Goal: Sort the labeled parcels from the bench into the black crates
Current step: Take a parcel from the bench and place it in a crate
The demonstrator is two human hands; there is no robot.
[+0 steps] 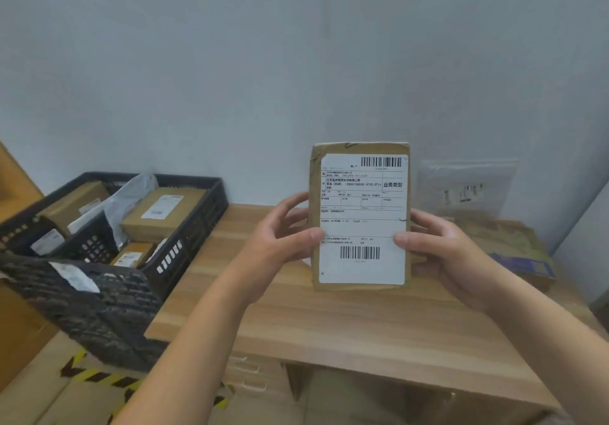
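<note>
At centre frame, above the wooden counter (346, 319), both hands grip a brown parcel (361, 217) upright by its side edges, the left hand (280, 236) and right hand (438, 246) pinching it. Read its label (362, 220) fully before choosing a black crate (184, 250) at left.

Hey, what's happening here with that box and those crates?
A person is sorting parcels. The left hand and right hand hold a brown cardboard parcel upright over the wooden bench, its white label facing the camera. The black crates on the left already hold several parcels. A grey mailer leans on the wall, behind a flat cardboard parcel on the bench.
</note>
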